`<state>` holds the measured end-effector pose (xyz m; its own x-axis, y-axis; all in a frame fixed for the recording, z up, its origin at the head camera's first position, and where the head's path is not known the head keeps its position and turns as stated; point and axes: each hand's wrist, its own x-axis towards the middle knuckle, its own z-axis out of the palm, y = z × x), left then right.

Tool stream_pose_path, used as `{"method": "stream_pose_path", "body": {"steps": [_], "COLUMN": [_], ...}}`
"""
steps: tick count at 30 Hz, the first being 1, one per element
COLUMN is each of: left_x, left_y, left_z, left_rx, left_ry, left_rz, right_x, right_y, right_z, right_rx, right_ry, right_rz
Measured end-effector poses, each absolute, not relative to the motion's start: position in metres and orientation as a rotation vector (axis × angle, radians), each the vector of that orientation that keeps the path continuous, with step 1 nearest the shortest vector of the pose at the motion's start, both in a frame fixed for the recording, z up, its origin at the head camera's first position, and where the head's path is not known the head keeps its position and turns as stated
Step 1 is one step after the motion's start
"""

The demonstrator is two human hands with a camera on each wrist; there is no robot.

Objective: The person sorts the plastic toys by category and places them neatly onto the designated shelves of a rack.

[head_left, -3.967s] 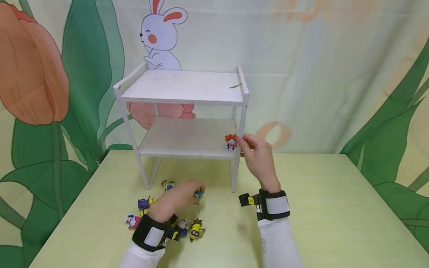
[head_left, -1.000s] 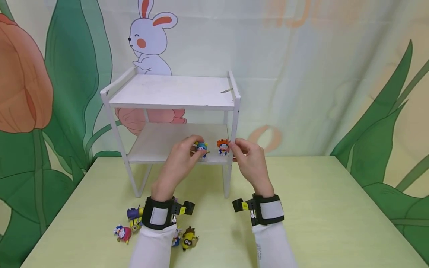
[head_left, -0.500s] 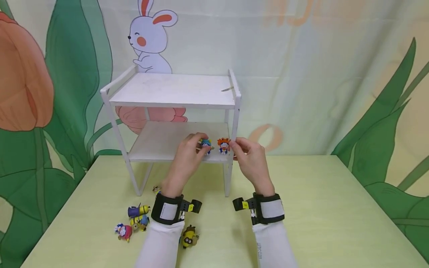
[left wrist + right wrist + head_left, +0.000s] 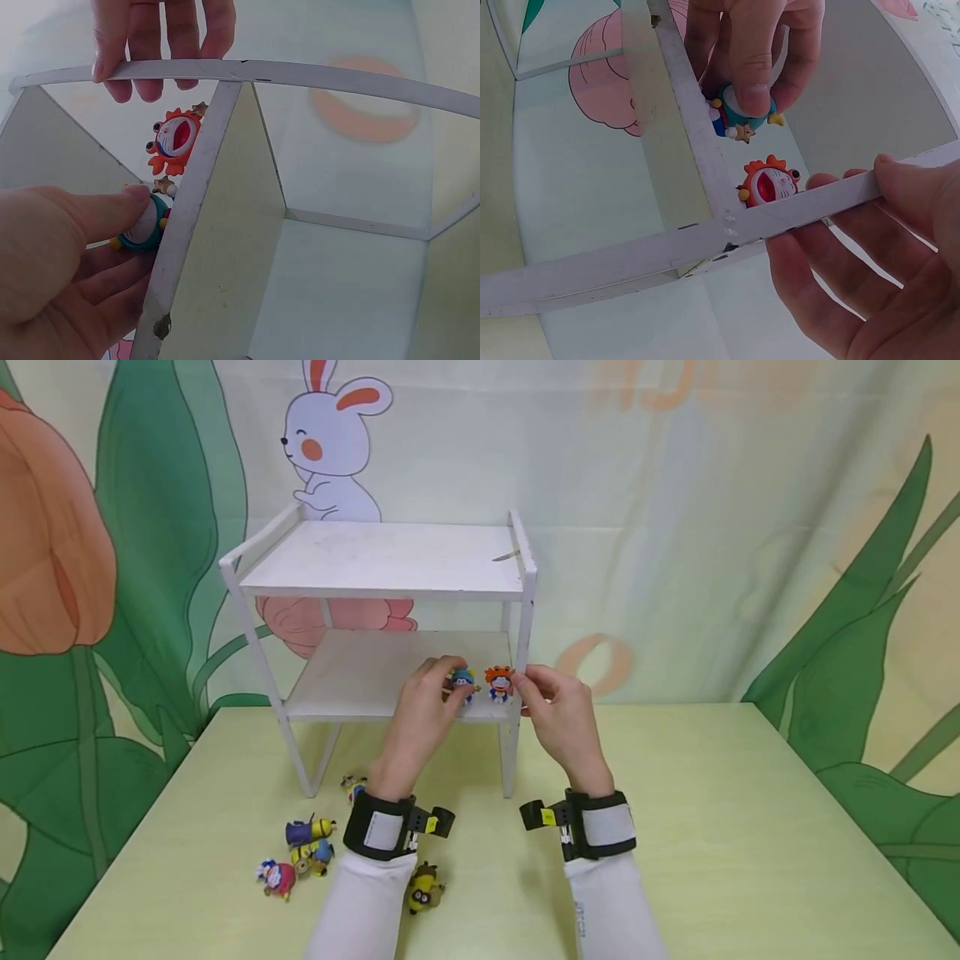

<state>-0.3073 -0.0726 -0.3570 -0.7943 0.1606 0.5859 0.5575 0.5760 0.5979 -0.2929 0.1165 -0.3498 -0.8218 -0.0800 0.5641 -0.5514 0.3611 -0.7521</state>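
My left hand (image 4: 424,710) pinches a small figurine with a teal hood (image 4: 463,682) between thumb and fingers, at the front edge of the lower shelf (image 4: 360,681). Just right of it, an orange crab-hooded figurine (image 4: 499,683) stands upright by the rack's front right post, apart from both hands. My right hand (image 4: 564,717) grips that white post (image 4: 832,193), with the thumb on one side and fingers on the other in the right wrist view. From the left wrist, the teal figurine (image 4: 146,225) shows under my thumb, partly covered by the hand.
The white two-tier rack (image 4: 382,556) stands on the pale yellow-green table (image 4: 690,827). Several figurines lie at the front left, among them a purple-and-yellow one (image 4: 309,832), a pink one (image 4: 277,878) and a yellow one (image 4: 424,889). My left forearm may hide others.
My left hand has gone from the pile on the table up to the lower shelf with the teal-hooded figurine, then slightly right towards the crab-hooded one. My right hand stays on the post.
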Motion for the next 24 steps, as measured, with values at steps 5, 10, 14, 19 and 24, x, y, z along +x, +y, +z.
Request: {"method": "stream_pose_path", "body": {"steps": [5,10,14,19,24], "left_x": [-0.3083,-0.3094,-0.3098,-0.3098,-0.3101], "left_y": [-0.0711,-0.0701,-0.0698,-0.0692,-0.0681], "left_z": [-0.3584,-0.36,-0.3615,-0.3615,-0.3611], "left_rx": [-0.572,-0.563,-0.558,-0.555,-0.553], "left_ry": [-2.328,-2.315,-2.324,-2.326,-2.317], "left_rz": [-1.108,-1.104,-1.102,-1.104,-1.111], "right_x": [-0.2925,-0.2924,-0.2921,-0.2923,-0.2929], "right_y": [0.117,0.1171,0.1169,0.117,0.1172], "right_z": [-0.3497,-0.3501,-0.3507,-0.3508,-0.35], "right_rx": [0.551,0.557,0.544,0.539,0.542], "right_ry": [-2.184,-2.187,-2.204,-2.213,-2.202], "right_rz": [1.475,1.474,1.467,1.469,1.474]}}
